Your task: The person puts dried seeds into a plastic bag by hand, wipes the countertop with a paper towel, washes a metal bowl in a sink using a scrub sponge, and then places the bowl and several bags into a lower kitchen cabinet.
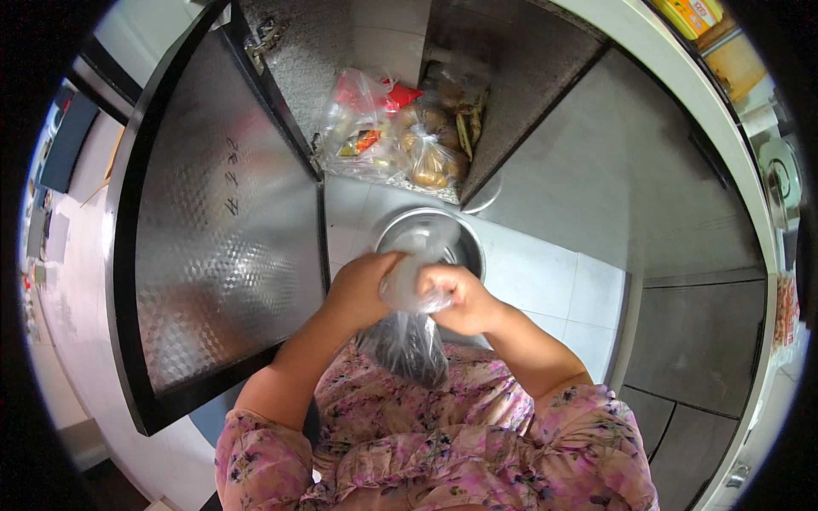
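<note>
Both hands grip the gathered upper part of a clear plastic bag (pixel 409 361) with dark contents, which hangs over the lap. My left hand (pixel 369 287) closes on the plastic from the left side, its fingertips partly hidden. On the right, my right hand (pixel 461 297) pinches the same plastic with bent fingers. The plastic between the hands is blurred. Just beyond and below them, a round stainless steel basin (pixel 480 246) rests on the tiled floor, partly covered by the hands and bag. What the dark contents are, I cannot tell.
An open cabinet door (pixel 220 255) stands at the left. Inside the cabinet lie a clear plastic bag with colourful packets (pixel 361 137) and a tied bag of potato-like produce (pixel 429 167). Grey closed cabinet panels (pixel 575 172) rise at the right, with a countertop edge (pixel 709 115) beyond.
</note>
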Demonstrator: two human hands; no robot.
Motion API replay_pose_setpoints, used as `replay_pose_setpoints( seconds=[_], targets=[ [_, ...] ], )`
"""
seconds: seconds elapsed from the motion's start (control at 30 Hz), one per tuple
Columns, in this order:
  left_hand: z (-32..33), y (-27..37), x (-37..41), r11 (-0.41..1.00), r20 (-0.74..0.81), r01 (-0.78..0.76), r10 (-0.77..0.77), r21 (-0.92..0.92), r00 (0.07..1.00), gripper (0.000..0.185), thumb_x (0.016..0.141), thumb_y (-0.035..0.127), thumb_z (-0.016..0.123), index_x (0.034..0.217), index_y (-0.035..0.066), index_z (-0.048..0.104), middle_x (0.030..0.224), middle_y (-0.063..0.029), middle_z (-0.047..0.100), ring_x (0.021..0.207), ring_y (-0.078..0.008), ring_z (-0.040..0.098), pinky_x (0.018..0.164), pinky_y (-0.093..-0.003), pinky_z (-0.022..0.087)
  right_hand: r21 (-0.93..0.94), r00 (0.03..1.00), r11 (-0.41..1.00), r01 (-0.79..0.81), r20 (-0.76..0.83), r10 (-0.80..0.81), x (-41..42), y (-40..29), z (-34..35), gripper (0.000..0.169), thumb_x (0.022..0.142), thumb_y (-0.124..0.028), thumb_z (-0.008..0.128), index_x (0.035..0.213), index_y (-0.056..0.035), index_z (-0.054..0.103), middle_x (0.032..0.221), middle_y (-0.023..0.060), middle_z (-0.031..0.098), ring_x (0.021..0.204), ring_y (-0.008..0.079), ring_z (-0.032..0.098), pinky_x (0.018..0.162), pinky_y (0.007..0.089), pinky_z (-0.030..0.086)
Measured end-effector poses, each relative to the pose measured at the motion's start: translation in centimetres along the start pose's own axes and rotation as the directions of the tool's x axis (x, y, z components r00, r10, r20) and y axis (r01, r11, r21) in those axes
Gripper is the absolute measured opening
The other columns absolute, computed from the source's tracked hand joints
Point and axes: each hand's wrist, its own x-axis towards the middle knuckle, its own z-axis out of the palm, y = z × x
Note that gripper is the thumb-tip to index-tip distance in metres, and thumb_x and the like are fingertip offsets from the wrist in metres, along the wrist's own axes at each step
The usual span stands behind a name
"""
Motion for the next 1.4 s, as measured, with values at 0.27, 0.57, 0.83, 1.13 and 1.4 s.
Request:
replay_pose_setpoints(
  seconds=[0.27,0.57,0.83,1.13,1.4],
  targets=[
    [0.4,-1.1,-0.5,0.981,0.322,-0.002,-0.062,0.195,0.945,0.028,0.071,0.004,0.053,0.099,0.004,0.053,0.094,-0.0198,0.06,0.091,-0.0374,0.056,0.076,-0.0432,0.044,0.339,0.525,0.809,-0.48,-0.628,0.575,-8.9,13.8,-10.0,0.043,0.083,-0.02,0.064,0.118,0.0021,0.051,0.114,0.0146,0.057,0.106,0.0218,0.055,0.092,0.0305,0.042],
    [-0.8,0.3,-0.9,0.958,0.107,0.122,-0.154,0.259,0.982,0.028,0.071,0.002,0.052,0.099,0.004,0.053,0.094,-0.0189,0.06,0.09,-0.0375,0.057,0.074,-0.0426,0.044,0.617,0.192,0.401,-0.677,-0.378,0.906,-15.3,30.5,-7.0,0.09,0.078,-0.023,0.07,0.141,0.0006,0.01,0.125,0.0188,0.046,0.105,0.0312,0.053,0.089,0.0441,0.042],
    [-1.6,2.1,-1.3,0.995,-0.065,0.095,-0.093,0.025,0.994,0.027,0.068,0.003,0.054,0.095,0.004,0.054,0.089,-0.0189,0.06,0.086,-0.038,0.057,0.071,-0.0415,0.045,0.231,-0.02,0.42,-0.878,-0.893,0.449,-15.9,38.2,-7.4,0.068,0.066,-0.028,0.071,0.124,-0.0031,0.046,0.106,0.0211,0.06,0.098,0.0335,0.058,0.087,0.0383,0.046],
    [-1.8,3.5,-3.1,0.897,0.115,-0.121,0.079,0.426,0.99,0.018,0.066,0.011,0.059,0.082,0.005,0.053,0.08,-0.0147,0.058,0.079,-0.0367,0.056,0.066,-0.0447,0.043,0.723,-0.019,0.431,-0.54,-0.522,0.853,-15.2,37.1,-5.1,0.024,0.079,-0.017,0.065,0.097,-0.0057,0.054,0.084,0.0054,0.058,0.071,0.0189,0.056,0.067,0.0382,0.048],
    [-4.1,5.4,-4.2,0.872,0.135,-0.156,0.104,0.463,0.985,0.016,0.064,0.011,0.057,0.08,0.006,0.054,0.078,-0.0139,0.057,0.077,-0.0356,0.056,0.065,-0.0446,0.044,0.783,0.05,0.355,-0.51,-0.385,0.921,-12.8,35.5,-4.0,0.024,0.081,-0.016,0.06,0.1,-0.0026,0.055,0.092,0.0096,0.061,0.077,0.0241,0.062,0.069,0.0359,0.053]
  ],
)
